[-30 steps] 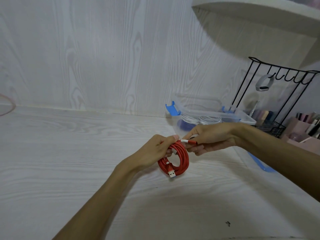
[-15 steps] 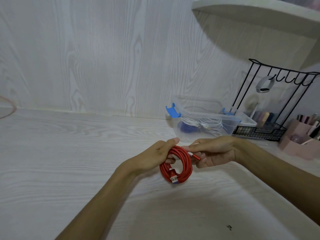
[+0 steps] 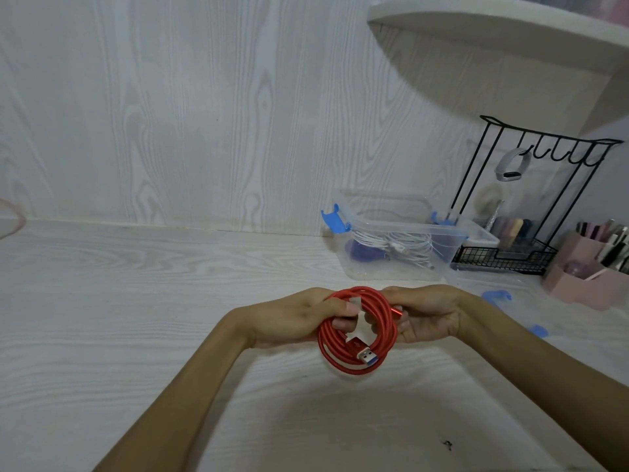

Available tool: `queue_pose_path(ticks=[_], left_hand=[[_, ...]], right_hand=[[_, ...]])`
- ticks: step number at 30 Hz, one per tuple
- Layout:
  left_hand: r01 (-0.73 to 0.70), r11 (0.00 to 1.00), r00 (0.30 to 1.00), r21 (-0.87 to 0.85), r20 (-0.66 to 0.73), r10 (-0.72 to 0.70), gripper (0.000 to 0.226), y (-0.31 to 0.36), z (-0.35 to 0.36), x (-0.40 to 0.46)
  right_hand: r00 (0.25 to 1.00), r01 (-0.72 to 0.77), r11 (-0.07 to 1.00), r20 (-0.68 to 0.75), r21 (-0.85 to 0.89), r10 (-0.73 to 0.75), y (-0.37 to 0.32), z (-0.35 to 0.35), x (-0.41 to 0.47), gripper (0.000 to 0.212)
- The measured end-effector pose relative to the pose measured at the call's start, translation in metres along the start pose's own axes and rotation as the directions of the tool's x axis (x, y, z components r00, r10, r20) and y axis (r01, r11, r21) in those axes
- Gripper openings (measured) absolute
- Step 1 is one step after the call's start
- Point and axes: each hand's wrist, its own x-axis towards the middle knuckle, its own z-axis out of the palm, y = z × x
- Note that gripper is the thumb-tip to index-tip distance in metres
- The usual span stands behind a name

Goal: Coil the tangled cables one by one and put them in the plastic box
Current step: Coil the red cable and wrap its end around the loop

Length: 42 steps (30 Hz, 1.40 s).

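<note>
Left hand (image 3: 296,318) and right hand (image 3: 425,315) both clamped on coiled red cable (image 3: 384,318); plastic box (image 3: 401,243) beyond right hand.

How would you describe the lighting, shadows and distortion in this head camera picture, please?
Head view: dim, soft light with a bluish cast; a broad shadow under the curved white shelf and beneath the arms; wide-angle bending at the edges; the coiled red cable is fairly sharp, while the clear plastic box with blue clips looks hazy.
</note>
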Motion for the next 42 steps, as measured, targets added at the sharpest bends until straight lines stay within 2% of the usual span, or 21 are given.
queue_pose_path(ticks=[3, 5, 7, 8, 9, 12, 16, 18, 20, 24, 28, 31, 34, 36, 38, 40, 42], left_hand=[[-0.018, 1.0, 1.0, -0.021, 0.008, 0.018, 0.043, 0.001, 0.002, 0.0], [-0.024, 0.999, 1.0, -0.044, 0.007, 0.025, 0.048, 0.002, 0.004, 0.001], [-0.003, 0.998, 1.0, -0.063, -0.03, 0.001, 0.042, 0.001, 0.004, 0.003], [0.02, 0.997, 0.998, -0.074, -0.054, -0.024, 0.036, -0.002, 0.004, 0.005], [0.042, 0.996, 0.997, -0.076, -0.066, -0.047, 0.032, -0.004, 0.003, 0.006], [0.091, 0.996, 0.993, -0.002, -0.071, -0.091, 0.042, -0.012, 0.002, 0.012], [0.128, 0.992, 0.987, -0.018, -0.094, -0.129, 0.042, -0.016, 0.002, 0.014], [0.133, 0.991, 0.986, -0.016, -0.098, -0.134, 0.042, -0.016, 0.002, 0.014], [0.144, 0.989, 0.985, 0.015, -0.093, -0.142, 0.048, -0.016, 0.004, 0.013], [0.139, 0.99, 0.985, 0.022, -0.104, -0.136, 0.045, -0.017, 0.006, 0.013], [0.1, 0.995, 0.99, 0.008, -0.101, -0.099, 0.042, -0.019, 0.003, 0.014], [0.097, 0.995, 0.985, -0.023, -0.144, -0.099, 0.042, -0.021, 0.001, 0.014], [0.042, 0.966, 0.97, -0.255, -0.223, -0.101, 0.039, -0.021, -0.004, 0.016], [-0.007, 0.927, 0.965, -0.374, -0.246, -0.092, 0.034, -0.021, -0.006, 0.019], [-0.025, 0.902, 0.969, -0.431, -0.233, -0.084, 0.025, -0.022, -0.005, 0.021], [-0.014, 0.883, 0.971, -0.469, -0.218, -0.1, 0.025, -0.025, -0.004, 0.023], [0.004, 0.87, 0.972, -0.493, -0.203, -0.119, 0.031, -0.028, -0.002, 0.023]], right_hand=[[1.0, 0.0, 1.0, -0.024, -0.026, 0.0, 0.002, 0.002, 0.0, 0.045], [1.0, -0.014, 0.999, -0.02, -0.032, 0.014, 0.0, -0.001, 0.0, 0.037], [1.0, -0.027, 0.99, 0.001, -0.136, 0.027, -0.008, -0.003, -0.004, 0.022], [0.999, -0.042, 0.97, 0.003, -0.238, 0.044, -0.014, -0.002, -0.007, 0.023], [0.998, -0.067, 0.933, -0.005, -0.354, 0.069, -0.022, -0.002, -0.011, 0.024], [0.983, -0.183, 0.739, -0.133, -0.648, 0.127, -0.05, 0.003, -0.021, 0.02], [0.955, -0.295, 0.541, -0.266, -0.788, 0.134, -0.08, 0.022, -0.02, 0.024], [0.948, -0.303, 0.439, -0.316, -0.846, 0.046, -0.087, 0.032, -0.016, 0.021], [0.939, -0.274, 0.351, -0.328, -0.896, -0.104, -0.09, 0.04, -0.013, 0.02], [0.91, -0.133, 0.306, -0.238, -0.943, -0.339, -0.086, 0.047, -0.016, 0.015], [0.793, -0.024, 0.254, -0.174, -0.967, -0.584, -0.073, 0.043, -0.019, 0.021], [0.719, 0.164, 0.329, -0.115, -0.93, -0.685, -0.057, 0.047, -0.019, 0.025], [0.626, 0.335, 0.37, -0.089, -0.866, -0.775, -0.032, 0.053, -0.024, 0.031], [0.535, 0.415, 0.366, -0.102, -0.833, -0.839, -0.01, 0.054, -0.026, 0.032], [0.435, 0.452, 0.357, -0.147, -0.817, -0.888, 0.013, 0.055, -0.024, 0.029], [0.358, 0.427, 0.334, -0.182, -0.84, -0.916, 0.031, 0.056, -0.02, 0.029], [0.335, 0.394, 0.332, -0.203, -0.857, -0.92, 0.04, 0.056, -0.016, 0.032]])
